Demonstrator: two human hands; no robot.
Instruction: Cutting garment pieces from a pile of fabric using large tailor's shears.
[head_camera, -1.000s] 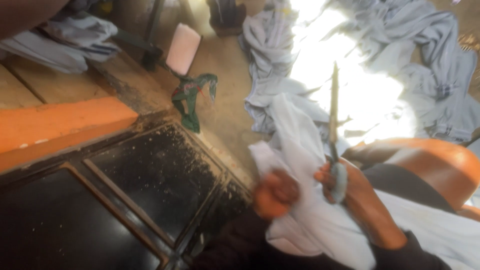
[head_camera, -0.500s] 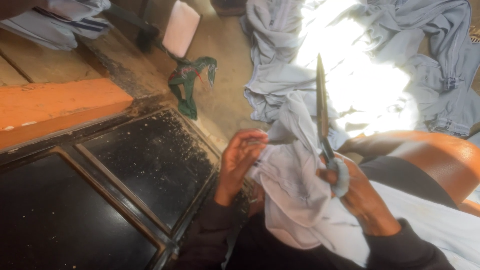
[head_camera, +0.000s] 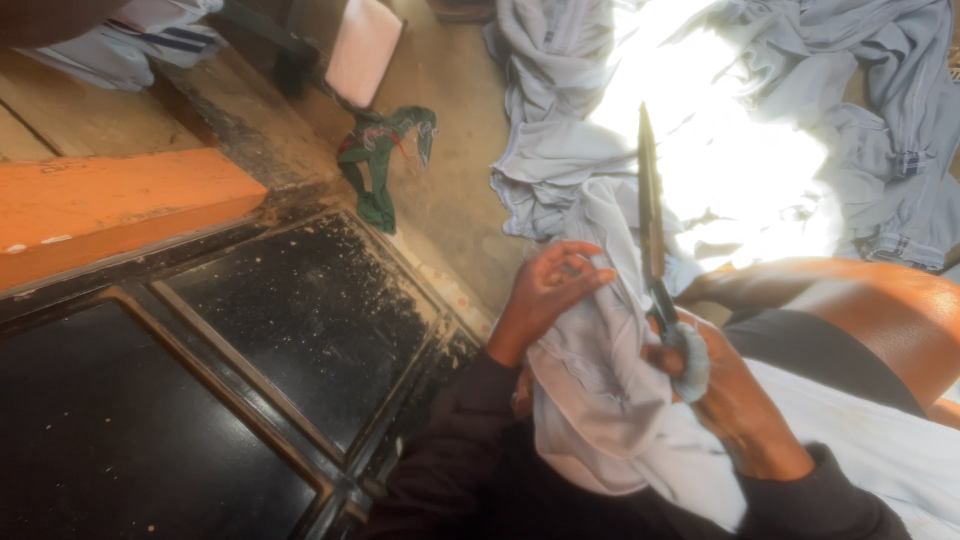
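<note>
1. Holding a pair of long scissors (head_camera: 652, 230) upright in my right hand (head_camera: 725, 395), I look down from the head view: my fingers are closed tight round the padded handle, and the blades stand shut, tips up towards the sunlit floor.
2. My left hand (head_camera: 545, 290) is curled half-closed on the pale grey cloth (head_camera: 590, 390) in my lap, pinching a fold just beside the blades.
3. A second ago that hand was lower and blurred; half a second ago it was rising; now it has come up to grip the fold, so I judge the cloth is being steadied for a cut.
4. More grey garments (head_camera: 880, 150) lie heaped on the floor beyond, partly washed out by glare.
5. A black panelled surface (head_camera: 250, 350) sits at my left, with an orange ledge (head_camera: 110, 195) above it and a green rag (head_camera: 380, 160) near the corner.
</note>
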